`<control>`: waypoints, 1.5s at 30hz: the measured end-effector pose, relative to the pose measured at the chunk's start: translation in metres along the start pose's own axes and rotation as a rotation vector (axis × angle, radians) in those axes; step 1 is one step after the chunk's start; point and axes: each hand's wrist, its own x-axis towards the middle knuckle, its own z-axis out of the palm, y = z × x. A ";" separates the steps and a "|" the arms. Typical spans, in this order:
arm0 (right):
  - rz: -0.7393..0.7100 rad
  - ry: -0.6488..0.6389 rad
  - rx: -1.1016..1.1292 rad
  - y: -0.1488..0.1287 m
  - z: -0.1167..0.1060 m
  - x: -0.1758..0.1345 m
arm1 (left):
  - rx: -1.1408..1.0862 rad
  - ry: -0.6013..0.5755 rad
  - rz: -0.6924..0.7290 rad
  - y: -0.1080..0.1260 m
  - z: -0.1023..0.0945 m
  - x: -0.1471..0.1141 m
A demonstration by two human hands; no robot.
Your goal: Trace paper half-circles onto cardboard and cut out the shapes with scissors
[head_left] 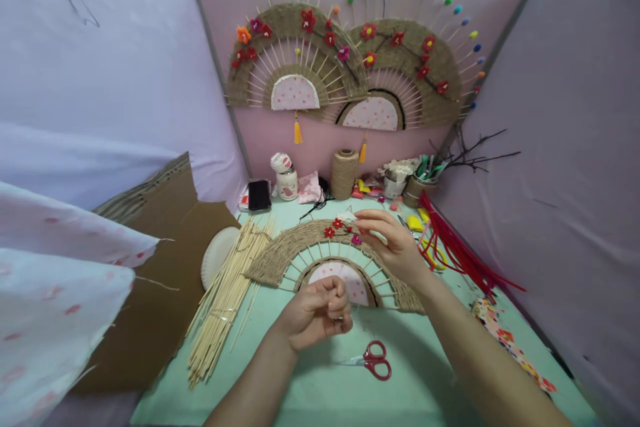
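The half-round twine fan (287,247) lies flat on the counter (310,400), just ahead of the person, and everything else sits around it. Its long axis runs from side to side, the right tip a little nearer the person than the left; the arch faces away and the straight base faces the body. The left hand (317,313) hovers over the base, in front of the dotted half-disc (356,283), its fingers curled inward; whether they pinch anything cannot be told. The right hand (390,240) is above the right half of the band, fingers bent toward the thumb beside the small red flowers (338,222), and is the nearer of the two to them; a pale scrap shows by its fingertips, but a grip on it cannot be made out. The fan's left tip meets the bundle of sticks (227,310), so that side is tight. Red stems (460,247) crowd beyond its right side and a twine spool (345,175) stands behind its arch. The most room is on its near side, where red-handled scissors (377,360) lie.
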 end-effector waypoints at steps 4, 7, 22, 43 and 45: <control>-0.115 0.016 -0.005 -0.010 0.004 0.008 | -0.049 -0.051 -0.028 -0.003 0.005 -0.005; -0.031 0.048 0.060 -0.014 0.009 0.009 | -0.006 -0.052 -0.013 -0.006 0.007 -0.008; 0.667 0.040 0.469 -0.014 0.025 0.013 | 0.365 0.247 0.265 -0.002 0.010 -0.003; 0.364 -0.416 0.002 -0.036 0.024 -0.009 | 0.340 0.467 0.408 0.018 0.010 0.013; 0.226 -0.556 -0.175 -0.039 0.016 -0.003 | 0.384 0.458 0.375 0.019 0.011 0.012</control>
